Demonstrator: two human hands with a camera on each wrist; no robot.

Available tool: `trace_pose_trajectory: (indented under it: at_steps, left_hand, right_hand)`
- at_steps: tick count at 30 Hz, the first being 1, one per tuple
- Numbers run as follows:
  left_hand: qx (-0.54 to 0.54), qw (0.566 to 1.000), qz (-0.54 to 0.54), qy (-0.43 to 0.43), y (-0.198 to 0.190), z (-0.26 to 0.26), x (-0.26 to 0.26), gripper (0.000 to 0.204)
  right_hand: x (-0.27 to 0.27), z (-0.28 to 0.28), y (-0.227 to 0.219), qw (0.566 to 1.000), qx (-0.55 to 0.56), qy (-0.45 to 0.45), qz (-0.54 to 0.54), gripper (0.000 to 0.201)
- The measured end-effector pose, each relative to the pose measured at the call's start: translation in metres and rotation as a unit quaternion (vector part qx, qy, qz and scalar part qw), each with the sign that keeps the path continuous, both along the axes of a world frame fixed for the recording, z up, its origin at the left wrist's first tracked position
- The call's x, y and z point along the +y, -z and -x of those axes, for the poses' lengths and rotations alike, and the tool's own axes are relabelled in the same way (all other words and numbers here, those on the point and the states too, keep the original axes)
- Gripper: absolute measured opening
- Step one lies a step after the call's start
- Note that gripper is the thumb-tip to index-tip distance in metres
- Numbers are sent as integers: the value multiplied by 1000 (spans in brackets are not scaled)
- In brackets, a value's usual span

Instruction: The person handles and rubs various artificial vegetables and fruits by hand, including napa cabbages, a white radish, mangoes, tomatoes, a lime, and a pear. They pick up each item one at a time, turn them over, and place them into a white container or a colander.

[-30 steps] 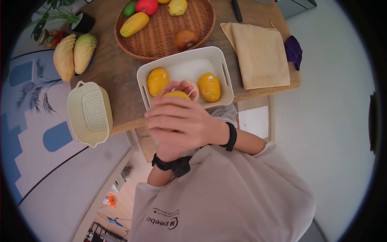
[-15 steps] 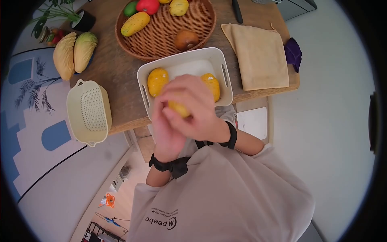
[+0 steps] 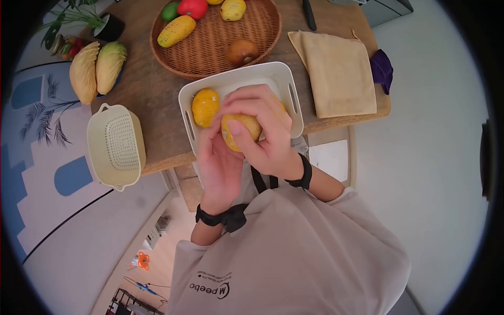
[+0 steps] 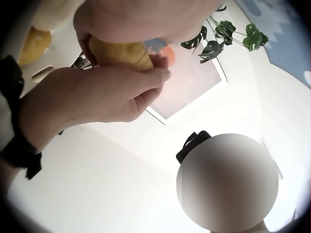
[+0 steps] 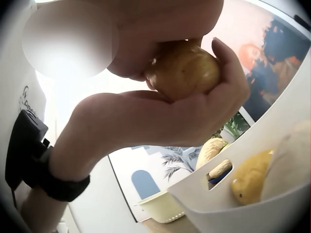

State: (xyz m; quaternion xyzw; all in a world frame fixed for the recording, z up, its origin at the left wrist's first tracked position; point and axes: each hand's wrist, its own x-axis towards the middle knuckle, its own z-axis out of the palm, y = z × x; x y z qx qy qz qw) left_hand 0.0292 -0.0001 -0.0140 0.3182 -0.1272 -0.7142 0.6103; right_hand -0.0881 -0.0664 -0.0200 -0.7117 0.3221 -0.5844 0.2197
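In the head view, my left hand [image 3: 220,172] cups a yellow mango-like fruit [image 3: 251,125] from below. My right hand [image 3: 269,126] grips it from above, fingers curled over the far side and thumb along the near side. Fine lines mark its skin [image 4: 129,54] in the left wrist view. Left fingers bend up around its end in the right wrist view. The hands overlap the near edge of a white tray [image 3: 281,73]. A similar yellow fruit [image 3: 205,107] lies in the tray's left part; another at the right is mostly hidden behind my right hand.
A wicker basket [image 3: 210,60] with assorted fruit stands behind the tray. At the left edge sits a pale yellow colander [image 3: 118,144], with two cabbages [image 3: 109,68] farther back. A folded beige cloth [image 3: 341,73] lies at right. A pale rounded thing [image 5: 291,167] is in the tray.
My right hand has turned and shifted slightly right and away, its thumb now showing along the near side. More of the yellow fruit shows between my hands. My left palm has come into view.
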Motion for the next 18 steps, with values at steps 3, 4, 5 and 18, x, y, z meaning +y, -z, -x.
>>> trace_pose_trajectory:
  at_steps: [3,4,5,18]
  left_hand:
    - [-174,972,154,25,19,-4,-6,41]
    - [-247,937,243,36,23,-4,-9,40]
    - [-229,950,211,19,23,-5,-4,39]
    - [-27,1000,3,1,-6,1,-7,33]
  right_hand:
    - [13,-6,-8,997,68,-27,37,24]
    - [17,-6,-6,989,103,-62,83,25]
    - [16,-4,-5,989,99,-65,86,26]
    - [15,0,1,1000,8,-24,2,23]
